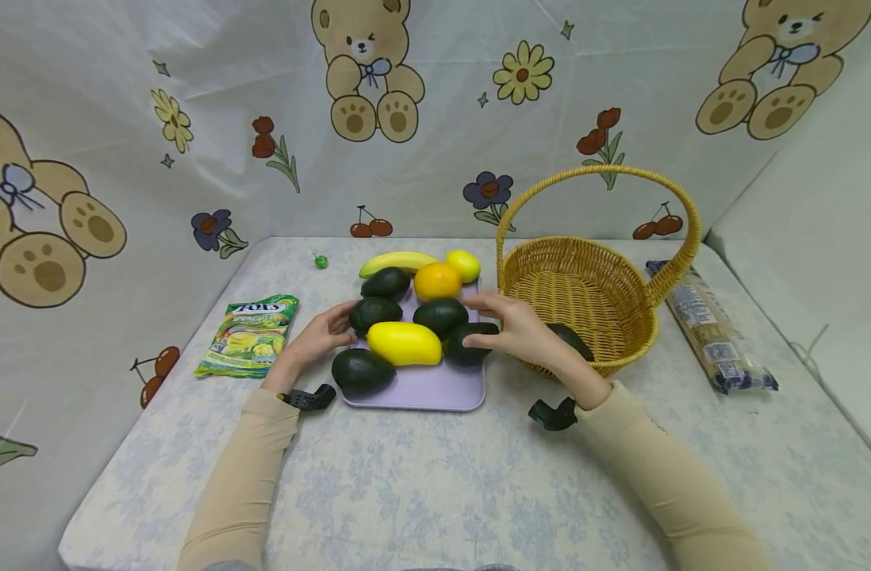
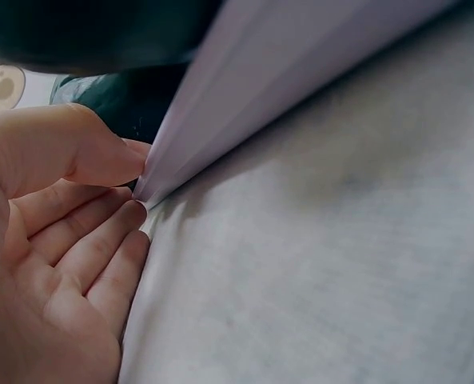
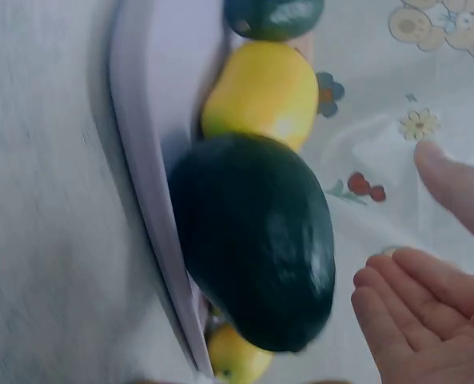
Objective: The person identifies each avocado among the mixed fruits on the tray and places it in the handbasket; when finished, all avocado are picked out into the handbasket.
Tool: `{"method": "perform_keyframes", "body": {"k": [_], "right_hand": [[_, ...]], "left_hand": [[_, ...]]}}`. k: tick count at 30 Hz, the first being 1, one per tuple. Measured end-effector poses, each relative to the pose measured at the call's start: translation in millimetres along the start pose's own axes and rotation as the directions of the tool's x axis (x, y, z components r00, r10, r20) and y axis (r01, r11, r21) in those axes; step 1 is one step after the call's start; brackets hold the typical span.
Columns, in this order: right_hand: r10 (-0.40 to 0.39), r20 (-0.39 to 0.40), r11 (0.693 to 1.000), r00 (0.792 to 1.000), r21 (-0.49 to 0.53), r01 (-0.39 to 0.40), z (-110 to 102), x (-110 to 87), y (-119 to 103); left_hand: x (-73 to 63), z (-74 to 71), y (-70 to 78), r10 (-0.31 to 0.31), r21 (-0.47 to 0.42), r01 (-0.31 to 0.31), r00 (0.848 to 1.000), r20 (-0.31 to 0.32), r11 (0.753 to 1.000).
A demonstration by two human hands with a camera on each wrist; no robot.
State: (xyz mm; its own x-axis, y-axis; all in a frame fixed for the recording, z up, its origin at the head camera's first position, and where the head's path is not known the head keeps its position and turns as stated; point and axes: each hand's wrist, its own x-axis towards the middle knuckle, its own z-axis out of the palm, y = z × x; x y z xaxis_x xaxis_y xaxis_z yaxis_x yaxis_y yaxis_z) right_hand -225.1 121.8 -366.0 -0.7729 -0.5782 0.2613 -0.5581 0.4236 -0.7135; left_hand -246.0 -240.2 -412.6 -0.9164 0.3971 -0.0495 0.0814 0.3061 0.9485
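A lilac tray [image 1: 414, 396] bears several dark green avocados [image 1: 364, 371], a yellow mango [image 1: 404, 343], an orange [image 1: 438, 281], a lemon [image 1: 463, 266] and a banana [image 1: 396, 262]. At the tray's left edge my left hand [image 1: 320, 337] pinches the rim, thumb over it and fingers against its outer side in the left wrist view. My right hand [image 1: 517, 329] hovers by the tray's right side, thumb and fingers spread, close to an avocado [image 3: 252, 240]. Nothing is in that right hand; a gap separates it from the avocado in the right wrist view.
Right of the tray stands a wicker basket [image 1: 621, 297] with a tall handle and an avocado [image 1: 571, 341] inside, partly behind my right forearm. A green candy bag [image 1: 250, 337] lies at left. At far right lies a long clear packet [image 1: 714, 329]; a small green item [image 1: 321, 261] sits behind.
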Motion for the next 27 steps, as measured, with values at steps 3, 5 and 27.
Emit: {"method": "perform_keyframes", "body": {"k": [3, 5, 27], "right_hand": [[0.013, 0.004, 0.998, 1.000, -0.057, -0.013, 7, 2.4, 0], [0.022, -0.006, 0.995, 1.000, -0.095, -0.023, 11, 3.7, -1], [0.129, -0.013, 0.952, 0.992, -0.278, -0.128, 35, -3.9, -4]], "left_hand": [[0.2, 0.1, 0.0, 0.001, -0.007, -0.001, 1.000, 0.001, 1.000], [0.5, 0.2, -0.5, 0.003, -0.011, -0.003, 1.000, 0.001, 1.000], [13.3, -4.7, -32.6, 0.026, -0.013, -0.026, 0.999, -0.023, 1.000]]}}
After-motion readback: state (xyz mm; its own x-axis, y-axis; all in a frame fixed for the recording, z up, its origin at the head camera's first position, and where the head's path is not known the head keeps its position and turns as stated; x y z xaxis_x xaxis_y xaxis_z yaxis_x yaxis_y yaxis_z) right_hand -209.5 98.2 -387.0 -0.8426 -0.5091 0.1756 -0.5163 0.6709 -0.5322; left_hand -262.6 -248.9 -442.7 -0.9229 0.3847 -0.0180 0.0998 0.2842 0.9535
